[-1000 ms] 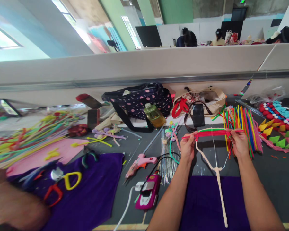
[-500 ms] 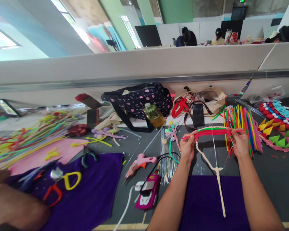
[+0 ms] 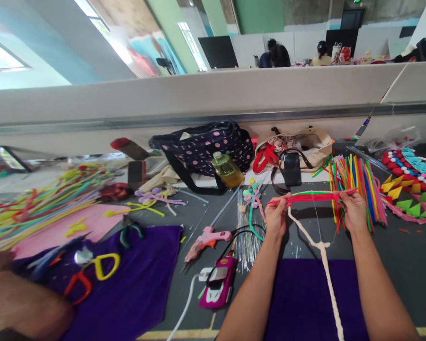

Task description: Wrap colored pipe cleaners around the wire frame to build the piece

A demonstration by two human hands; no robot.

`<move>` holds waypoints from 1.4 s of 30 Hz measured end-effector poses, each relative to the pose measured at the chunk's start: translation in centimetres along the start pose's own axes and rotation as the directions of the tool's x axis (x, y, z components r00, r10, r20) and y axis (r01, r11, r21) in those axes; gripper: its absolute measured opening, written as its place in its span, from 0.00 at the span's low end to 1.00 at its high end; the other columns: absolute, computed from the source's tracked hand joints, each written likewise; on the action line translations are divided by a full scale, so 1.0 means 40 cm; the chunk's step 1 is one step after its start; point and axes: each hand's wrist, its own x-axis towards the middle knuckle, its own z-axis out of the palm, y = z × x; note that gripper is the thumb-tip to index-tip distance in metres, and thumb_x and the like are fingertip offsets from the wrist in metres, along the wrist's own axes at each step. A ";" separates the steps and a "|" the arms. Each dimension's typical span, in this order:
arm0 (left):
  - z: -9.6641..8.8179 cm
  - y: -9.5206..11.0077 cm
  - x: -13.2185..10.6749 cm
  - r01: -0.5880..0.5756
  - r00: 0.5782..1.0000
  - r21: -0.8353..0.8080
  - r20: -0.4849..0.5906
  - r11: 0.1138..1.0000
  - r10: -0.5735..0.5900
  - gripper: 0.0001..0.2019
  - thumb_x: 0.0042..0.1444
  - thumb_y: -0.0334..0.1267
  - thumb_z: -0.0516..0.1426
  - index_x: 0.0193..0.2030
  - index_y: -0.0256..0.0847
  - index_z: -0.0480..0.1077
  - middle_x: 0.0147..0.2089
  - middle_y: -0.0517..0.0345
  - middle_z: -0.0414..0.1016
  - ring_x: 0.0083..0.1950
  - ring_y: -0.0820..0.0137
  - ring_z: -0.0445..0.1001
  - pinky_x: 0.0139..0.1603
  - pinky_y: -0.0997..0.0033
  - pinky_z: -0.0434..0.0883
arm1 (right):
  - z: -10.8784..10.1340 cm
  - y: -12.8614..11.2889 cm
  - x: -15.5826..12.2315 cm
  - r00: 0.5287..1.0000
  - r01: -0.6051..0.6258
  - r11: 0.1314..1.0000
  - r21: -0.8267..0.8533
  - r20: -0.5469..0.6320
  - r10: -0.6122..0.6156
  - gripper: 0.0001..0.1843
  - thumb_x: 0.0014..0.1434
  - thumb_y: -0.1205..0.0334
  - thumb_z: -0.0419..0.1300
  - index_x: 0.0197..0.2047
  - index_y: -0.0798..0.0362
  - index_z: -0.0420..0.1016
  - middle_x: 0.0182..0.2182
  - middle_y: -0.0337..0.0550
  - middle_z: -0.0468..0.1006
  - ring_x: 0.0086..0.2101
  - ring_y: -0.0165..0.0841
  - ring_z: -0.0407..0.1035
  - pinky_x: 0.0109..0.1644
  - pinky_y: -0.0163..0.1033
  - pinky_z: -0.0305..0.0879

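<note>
At right, my left hand (image 3: 277,218) and right hand (image 3: 354,210) pinch red pipe cleaners (image 3: 307,198); uneven pulling could twist the cream-wrapped stem (image 3: 328,278).

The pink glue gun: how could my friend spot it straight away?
On the grey table, find the purple cloth with the red-and-yellow-handled scissors on it. Just right of that cloth, above the magenta box, lies the glue gun. Unlike the thin clear sticks beside it, it is chunky, pink and bent like a toy pistol.
</note>
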 end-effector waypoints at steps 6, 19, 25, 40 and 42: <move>-0.002 -0.005 0.004 -0.017 0.999 0.034 -0.050 0.999 0.018 0.15 0.39 0.41 0.71 0.28 0.37 0.72 0.30 0.56 0.79 0.38 0.67 0.79 0.40 0.71 0.72 | -0.003 0.007 -0.001 1.000 0.011 0.998 -0.059 0.012 -0.010 0.15 0.43 0.55 0.72 0.29 0.52 0.73 0.25 0.39 0.80 0.22 0.27 0.71 0.23 0.29 0.64; -0.002 -0.008 0.006 0.021 0.998 0.028 -0.052 0.999 -0.019 0.17 0.37 0.42 0.71 0.28 0.36 0.71 0.25 0.63 0.74 0.25 0.78 0.72 0.28 0.80 0.68 | -0.001 0.018 0.004 0.998 -0.030 0.999 -0.031 -0.049 0.029 0.18 0.39 0.55 0.74 0.28 0.53 0.71 0.19 0.32 0.73 0.19 0.23 0.65 0.20 0.26 0.59; -0.004 -0.011 0.005 0.029 0.999 0.031 -0.037 0.999 -0.028 0.16 0.38 0.42 0.71 0.28 0.36 0.71 0.28 0.60 0.76 0.28 0.75 0.74 0.31 0.76 0.72 | 0.006 0.011 0.002 0.996 -0.039 0.999 -0.016 -0.085 0.038 0.19 0.37 0.55 0.74 0.27 0.53 0.71 0.19 0.32 0.73 0.18 0.22 0.64 0.20 0.26 0.60; 0.007 -0.017 -0.008 0.065 0.998 0.018 -0.028 0.998 -0.064 0.17 0.40 0.43 0.71 0.29 0.37 0.70 0.33 0.56 0.79 0.32 0.73 0.77 0.28 0.80 0.69 | 0.012 0.024 0.002 0.985 -0.092 0.995 0.039 -0.141 0.097 0.22 0.35 0.54 0.75 0.28 0.53 0.69 0.19 0.32 0.72 0.20 0.22 0.65 0.18 0.25 0.58; 0.008 -0.019 -0.009 0.060 0.997 0.031 -0.051 0.998 -0.058 0.17 0.39 0.43 0.71 0.29 0.36 0.70 0.31 0.56 0.79 0.31 0.74 0.76 0.28 0.80 0.69 | 0.010 0.024 0.003 0.984 -0.105 0.993 0.051 -0.139 0.112 0.22 0.35 0.55 0.75 0.28 0.53 0.69 0.20 0.31 0.72 0.20 0.22 0.65 0.18 0.25 0.58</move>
